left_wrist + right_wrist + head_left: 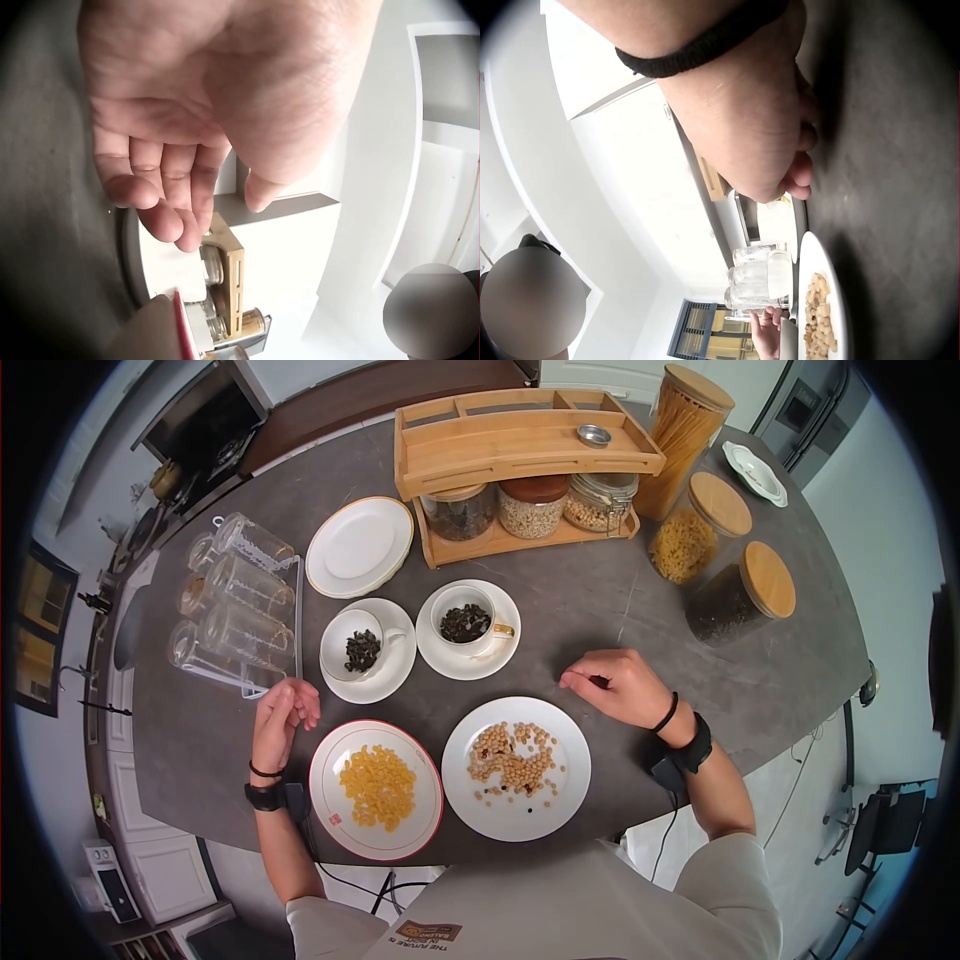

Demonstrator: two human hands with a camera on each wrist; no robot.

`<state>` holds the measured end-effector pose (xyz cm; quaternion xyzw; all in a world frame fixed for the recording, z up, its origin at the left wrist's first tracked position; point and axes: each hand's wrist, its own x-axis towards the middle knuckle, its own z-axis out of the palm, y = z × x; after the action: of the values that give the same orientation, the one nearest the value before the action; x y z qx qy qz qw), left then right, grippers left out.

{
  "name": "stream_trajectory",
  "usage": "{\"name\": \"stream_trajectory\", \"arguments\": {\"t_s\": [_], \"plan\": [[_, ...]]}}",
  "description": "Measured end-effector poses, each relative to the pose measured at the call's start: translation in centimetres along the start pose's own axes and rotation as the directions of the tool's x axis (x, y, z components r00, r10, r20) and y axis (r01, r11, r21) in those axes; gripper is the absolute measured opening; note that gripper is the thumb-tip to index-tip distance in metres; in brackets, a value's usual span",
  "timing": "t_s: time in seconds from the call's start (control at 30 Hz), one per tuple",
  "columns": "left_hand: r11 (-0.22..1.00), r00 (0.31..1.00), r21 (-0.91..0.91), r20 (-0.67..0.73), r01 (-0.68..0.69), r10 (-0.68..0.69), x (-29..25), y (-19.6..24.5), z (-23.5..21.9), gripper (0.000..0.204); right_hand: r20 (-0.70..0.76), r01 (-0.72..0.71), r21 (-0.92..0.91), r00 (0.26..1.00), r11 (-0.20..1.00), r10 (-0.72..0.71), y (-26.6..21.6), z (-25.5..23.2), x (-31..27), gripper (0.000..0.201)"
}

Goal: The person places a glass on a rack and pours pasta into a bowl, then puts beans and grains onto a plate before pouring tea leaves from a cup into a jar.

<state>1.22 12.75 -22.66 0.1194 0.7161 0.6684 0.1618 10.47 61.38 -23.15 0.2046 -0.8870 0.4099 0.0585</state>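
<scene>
Beans, pale and round [520, 768], lie loosely spread on a white plate [567, 800], on the body side and to the left of the right hand [627, 690]. A few dark bits [529, 810] are seen among them. The right hand is held apart from the plate, low over the tabletop [215, 760], its fingers curled inward; whether anything is held there cannot be told. The left hand [281, 722] is half open, fingers loosely bent, with nothing held; nearer the body and to its right, yellow pieces [380, 785] are carried by a red-rimmed plate [335, 760].

Such beans would probably roll if pushed, so a plate is best entered from above, with fingertips lowered lightly and single pieces pinched. The rim should be steadied by the left hand without tilting. Sleeves and wrists are best kept high, since the cups [338, 635] [449, 606], beyond and left of the right hand, could be knocked.
</scene>
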Motion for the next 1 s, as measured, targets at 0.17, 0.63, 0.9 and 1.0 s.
{"name": "stream_trajectory", "arguments": {"t_s": [0.17,0.63,0.9,1.0], "plan": [[1.0,1.0,-0.006,0.017,0.003,-0.003,0.1,-0.23,-0.21,0.042,-0.005,0.0,-0.011,1.0,1.0,0.0,0.27,0.23,-0.12,0.012],[1.0,1.0,-0.01,-0.004,0.004,-0.004,0.11,-0.02,0.17,0.041,-0.002,0.0,0.001,1.0,1.0,0.0,0.14,0.25,-0.07,0.012],[1.0,1.0,-0.009,-0.006,0.006,-0.006,0.13,-0.1,0.15,0.041,-0.009,0.011,-0.008,1.0,1.0,-0.011,0.21,0.44,-0.08,0.012],[1.0,1.0,-0.007,0.001,0.008,-0.008,0.13,-0.15,0.1,0.041,-0.01,0.008,-0.015,1.0,1.0,-0.008,0.2,0.46,-0.13,0.012]]}}
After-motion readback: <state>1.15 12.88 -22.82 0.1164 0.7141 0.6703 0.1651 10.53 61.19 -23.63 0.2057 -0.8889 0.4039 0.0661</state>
